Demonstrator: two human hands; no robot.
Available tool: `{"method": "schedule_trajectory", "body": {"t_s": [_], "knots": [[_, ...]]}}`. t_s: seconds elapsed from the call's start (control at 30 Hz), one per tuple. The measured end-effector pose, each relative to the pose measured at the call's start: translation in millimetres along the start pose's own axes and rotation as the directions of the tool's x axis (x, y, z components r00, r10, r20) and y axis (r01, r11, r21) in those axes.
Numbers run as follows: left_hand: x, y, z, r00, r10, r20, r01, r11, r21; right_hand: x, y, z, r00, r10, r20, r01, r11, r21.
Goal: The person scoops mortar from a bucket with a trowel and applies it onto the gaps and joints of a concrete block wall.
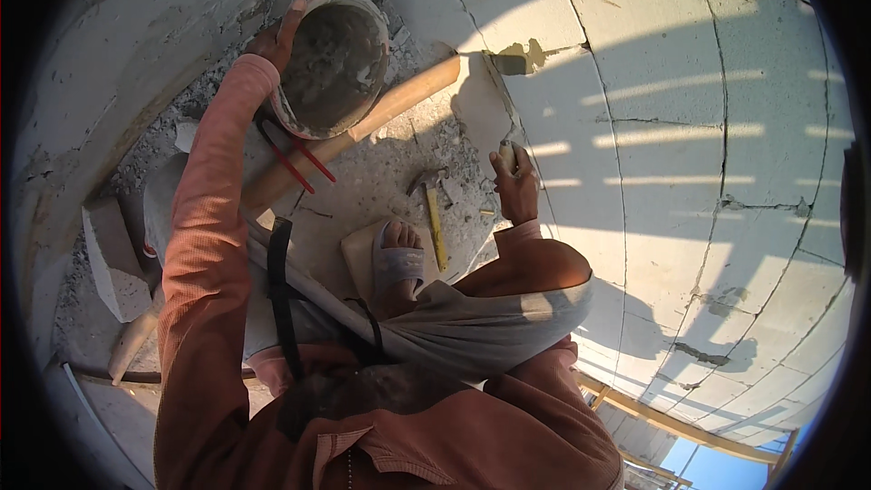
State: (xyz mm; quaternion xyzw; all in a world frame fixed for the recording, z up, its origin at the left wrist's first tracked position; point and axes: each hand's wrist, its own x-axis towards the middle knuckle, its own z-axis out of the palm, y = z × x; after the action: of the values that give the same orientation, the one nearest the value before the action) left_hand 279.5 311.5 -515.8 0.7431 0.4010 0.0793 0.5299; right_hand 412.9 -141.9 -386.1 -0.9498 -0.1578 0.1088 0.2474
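My left hand (275,40) grips the rim of a round bucket (381,27), which tilts so its mouth faces me. Grey wet mortar (336,59) lies inside it. Near the block wall (662,154), my right hand (515,189) is closed around the pale handle of a trowel (508,154). The trowel's narrow metal part points away toward a wall joint; its blade is hard to make out. Above it, a damp grey-brown patch (519,59) marks the wall.
A round wooden pole (413,95) slants behind the bucket. Red-handled pincers (304,163) lie against it. A claw hammer (435,222) with a yellow handle rests beside my sandalled foot (399,259). Rubble (435,141) covers the floor; a pale block (113,259) stands at left.
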Motion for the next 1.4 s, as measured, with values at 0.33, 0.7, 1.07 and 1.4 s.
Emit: {"method": "schedule_trajectory", "body": {"t_s": [0.33,0.7,1.07,1.4], "knots": [[2.5,-3.2,-3.5,1.0,-0.019,-0.019,0.019,0.999,-0.028,-7.1,-35.9,-38.1,0.961,-0.055,-0.271,0.11,0.975,0.193],[26.4,-29.6,-0.2,0.998,0.003,-0.06,-0.004,1.0,-0.017,-5.5,-15.4,-135.6,0.99,-0.036,0.133,-0.064,0.734,0.676],[-28.0,33.0,0.2,0.989,0.134,0.066,-0.133,0.991,-0.014,-56.0,-23.3,-70.3,0.973,0.2,0.114,-0.227,0.922,0.313],[-27.2,10.2,-18.8,0.989,0.001,0.145,-0.007,0.999,0.046,52.7,-140.7,91.9,0.375,-0.83,0.414,0.856,0.138,-0.497]]}}
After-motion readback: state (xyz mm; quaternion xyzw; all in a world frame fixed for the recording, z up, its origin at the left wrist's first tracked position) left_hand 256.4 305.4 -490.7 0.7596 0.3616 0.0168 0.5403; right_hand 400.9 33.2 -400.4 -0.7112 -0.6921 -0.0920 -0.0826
